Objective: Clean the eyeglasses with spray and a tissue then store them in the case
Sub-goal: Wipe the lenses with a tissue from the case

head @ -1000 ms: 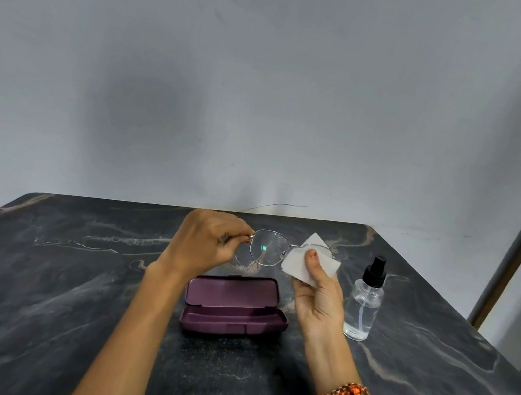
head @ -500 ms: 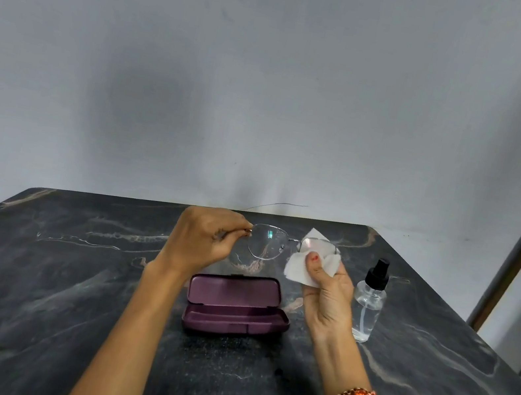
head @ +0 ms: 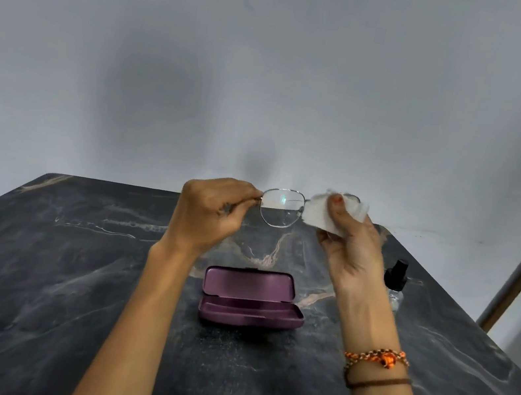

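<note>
**Wiping one lens of the eyeglasses above the open case**

A dark marbled bench [head: 29, 278] fills the lower view, set against a plain pale wall. The landmark is an open purple eyeglasses case [head: 251, 298], lying empty near the middle of the bench with its lid folded back, away from the person.

Above and beyond the case, two bare forearms reach forward. The left hand [head: 211, 213] is closed in a pinch on the left end of the frame, at the hinge. The right hand [head: 352, 248], up and to the right of the case, grips a white tissue [head: 317, 212] folded over the right lens, thumb pressed on the front. A beaded bracelet sits on that wrist.

The wire-rimmed eyeglasses [head: 281, 208] are held in the air between the two hands, directly above the far edge of the case, not touching the bench. The left lens is bare and clear.

A small clear spray bottle with a black top [head: 395, 283] stands to the right of the case, partly hidden behind the right wrist.

The step appears to be wiping the lens. It would go best with light circular pressure from both sides of the tissue, the frame held steady at the hinge rather than by the thin bridge, which could bend.
</note>
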A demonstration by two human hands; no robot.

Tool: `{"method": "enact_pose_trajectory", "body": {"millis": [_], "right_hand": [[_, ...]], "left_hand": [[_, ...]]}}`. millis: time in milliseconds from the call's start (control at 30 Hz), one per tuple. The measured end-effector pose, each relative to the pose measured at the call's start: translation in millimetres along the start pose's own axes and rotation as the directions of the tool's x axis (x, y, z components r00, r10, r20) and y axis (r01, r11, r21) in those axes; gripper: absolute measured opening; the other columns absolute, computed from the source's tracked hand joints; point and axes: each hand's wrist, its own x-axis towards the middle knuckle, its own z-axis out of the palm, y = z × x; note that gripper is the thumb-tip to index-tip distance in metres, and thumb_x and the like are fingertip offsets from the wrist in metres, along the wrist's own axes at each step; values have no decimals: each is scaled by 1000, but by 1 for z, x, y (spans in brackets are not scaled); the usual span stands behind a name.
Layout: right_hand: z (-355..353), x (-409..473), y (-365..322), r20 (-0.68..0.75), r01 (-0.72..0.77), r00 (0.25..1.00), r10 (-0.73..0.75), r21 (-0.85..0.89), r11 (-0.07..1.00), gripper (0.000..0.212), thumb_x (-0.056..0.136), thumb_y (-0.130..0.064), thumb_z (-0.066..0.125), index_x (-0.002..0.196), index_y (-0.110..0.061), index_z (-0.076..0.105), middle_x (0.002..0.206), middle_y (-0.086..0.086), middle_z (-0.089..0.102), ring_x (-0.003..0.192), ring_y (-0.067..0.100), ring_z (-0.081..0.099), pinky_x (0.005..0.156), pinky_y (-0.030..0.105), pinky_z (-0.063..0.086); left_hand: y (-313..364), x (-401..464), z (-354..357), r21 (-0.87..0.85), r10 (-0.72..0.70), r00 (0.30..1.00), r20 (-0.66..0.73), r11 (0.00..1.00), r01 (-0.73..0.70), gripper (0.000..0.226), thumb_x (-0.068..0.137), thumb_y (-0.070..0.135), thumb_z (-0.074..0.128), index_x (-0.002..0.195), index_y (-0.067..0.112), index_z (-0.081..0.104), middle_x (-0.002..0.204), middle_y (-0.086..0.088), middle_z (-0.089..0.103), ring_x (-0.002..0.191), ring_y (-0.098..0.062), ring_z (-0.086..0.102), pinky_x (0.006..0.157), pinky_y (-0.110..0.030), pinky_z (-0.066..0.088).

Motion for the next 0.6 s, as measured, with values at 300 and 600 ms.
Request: {"method": "enact_pose_trajectory", "body": {"millis": [300,600], "right_hand": [[10,3,-4,70,38,997,-27,-154,987,10,78,-4,63,74,-13,62,55,-6,69,61,8,66,53,20,55],[9,11,-6,91,-55,994,56,-18,998,6,81,-11,62,76,-12,61,58,-4,70,55,8,67,46,18,51]], "left_hand": [[-5,2,-7,34,-27,994,-105,999,31,5,65,-5,73,70,-5,72,67,-14,71,64,-11,62,62,-16,50],[-3,2,0,27,-67,991,-118,997,71,5,65,-8,72,69,-5,71,67,-14,71,71,-14,62,60,-17,50]]}}
